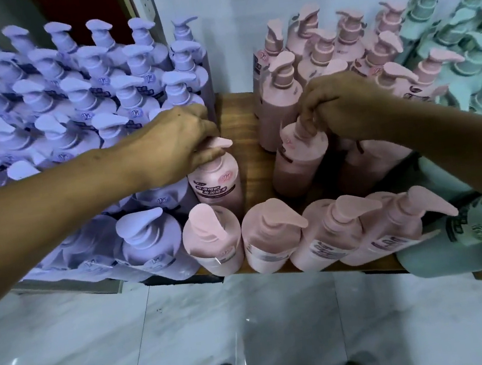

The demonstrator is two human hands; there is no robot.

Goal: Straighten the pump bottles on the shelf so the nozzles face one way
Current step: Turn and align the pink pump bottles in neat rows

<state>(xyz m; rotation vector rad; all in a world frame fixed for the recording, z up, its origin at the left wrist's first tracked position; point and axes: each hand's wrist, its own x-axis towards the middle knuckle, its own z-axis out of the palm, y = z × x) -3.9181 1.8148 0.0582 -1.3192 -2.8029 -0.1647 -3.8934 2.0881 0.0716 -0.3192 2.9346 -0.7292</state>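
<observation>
Both hands are gripping pump heads on the wooden shelf (241, 121). Starting at the left, the purple bottles (69, 97) are standing in a packed block, nozzles mostly pointing right. The left hand (179, 141) is reaching across that block from the left, fingers curled round the pump collar of the left pink bottle (217, 185), which is standing upright just beside the purple block. Its nozzle (222, 142) is projecting from under the fingers and pointing right, matching the front row of pink bottles (271, 239) below it. Across a bare strip of shelf, the right pink bottle (298, 162) is standing upright, apart from the left one. The right hand (343, 104) is coming in from the right and wrapping its fingers round this bottle's pump stem. The hand is covering the nozzle, so its heading cannot be read. Farther right, the green bottles (459, 31) are filling the shelf end.

Each held bottle's long axis is running vertically, directly beneath its hand, so the coming correction is judged to be a twist about that axis rather than a lift. The right pink bottle is probably the one needing rotation, until its nozzle is pointing right.
</observation>
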